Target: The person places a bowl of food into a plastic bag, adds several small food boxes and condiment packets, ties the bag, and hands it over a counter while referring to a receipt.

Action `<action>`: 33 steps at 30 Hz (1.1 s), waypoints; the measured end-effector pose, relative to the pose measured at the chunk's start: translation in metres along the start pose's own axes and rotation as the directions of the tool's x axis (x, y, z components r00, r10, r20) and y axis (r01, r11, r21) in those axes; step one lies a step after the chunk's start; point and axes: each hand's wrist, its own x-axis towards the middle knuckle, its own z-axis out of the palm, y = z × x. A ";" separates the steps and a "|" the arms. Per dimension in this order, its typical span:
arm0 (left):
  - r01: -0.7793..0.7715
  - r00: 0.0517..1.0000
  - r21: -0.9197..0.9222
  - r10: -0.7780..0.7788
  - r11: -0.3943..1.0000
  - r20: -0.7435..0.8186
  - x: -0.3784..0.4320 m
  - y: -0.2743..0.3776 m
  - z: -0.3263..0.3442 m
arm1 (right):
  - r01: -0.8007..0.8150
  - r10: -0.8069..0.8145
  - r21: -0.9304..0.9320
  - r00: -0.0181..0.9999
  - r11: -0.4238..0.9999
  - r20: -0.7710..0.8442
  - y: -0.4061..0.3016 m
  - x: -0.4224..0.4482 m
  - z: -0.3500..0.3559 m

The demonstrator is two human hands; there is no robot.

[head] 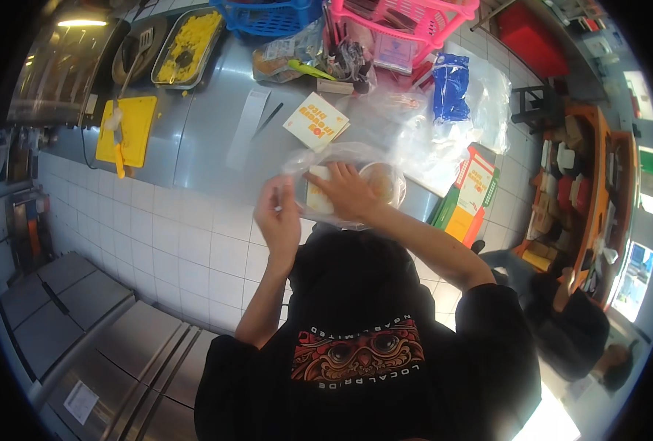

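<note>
On the front of the steel table lies a transparent plastic bag (337,151). Inside or under its film are a white printed carton (318,201) and, to the right, a round container (384,184) with yellowish contents. My right hand (348,190) lies with spread fingers over the carton and the bag, palm down. At the bag's left edge is my left hand (278,212), fingers curled and thumb raised; whether it pinches the film cannot be made out. Just beyond the bag is a folded printed card or carton (316,121).
A steel tray of yellow food (189,47), a yellow cutting board (127,132) with a knife (119,157), and blue (274,19) and pink baskets (398,22) stand farther back. Plastic sheeting (431,149) and a blue packet (451,88) lie right. A person (566,320) is behind at right.
</note>
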 end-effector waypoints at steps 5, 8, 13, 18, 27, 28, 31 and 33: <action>-0.045 0.997 -0.115 0.038 0.992 -0.064 -0.013 0.005 0.012 | 0.089 -0.081 -0.243 0.996 0.966 0.040 0.012 -0.002 0.020; -0.040 0.997 -0.096 0.034 0.995 -0.066 -0.020 0.002 0.011 | 0.093 -0.044 -0.182 0.965 0.979 0.259 0.003 -0.003 -0.010; -0.005 0.997 -0.198 -0.010 0.980 -0.075 -0.002 -0.024 -0.021 | -0.441 0.044 0.457 0.755 0.772 0.655 -0.024 0.026 -0.141; 0.083 0.997 -0.260 -0.078 0.962 0.029 -0.003 -0.019 -0.024 | -0.344 0.334 -0.018 0.924 0.939 -0.188 -0.002 0.107 -0.080; 0.044 0.998 -0.374 -0.026 0.926 0.053 0.002 -0.011 -0.024 | -0.417 0.419 0.295 0.906 0.860 0.058 0.032 0.106 -0.109; 0.112 0.993 -0.372 -0.088 0.922 0.081 0.004 -0.003 -0.020 | -0.271 0.286 0.423 0.958 0.865 0.029 0.037 0.093 -0.131; 0.143 0.990 -0.358 -0.130 0.923 0.060 0.010 0.002 -0.022 | 0.097 -0.177 0.664 0.983 0.741 0.054 0.022 0.047 -0.194; 0.119 0.993 -0.340 -0.106 0.933 0.056 0.016 0.002 -0.018 | 0.040 -0.247 0.686 0.947 0.726 0.205 0.016 0.019 -0.200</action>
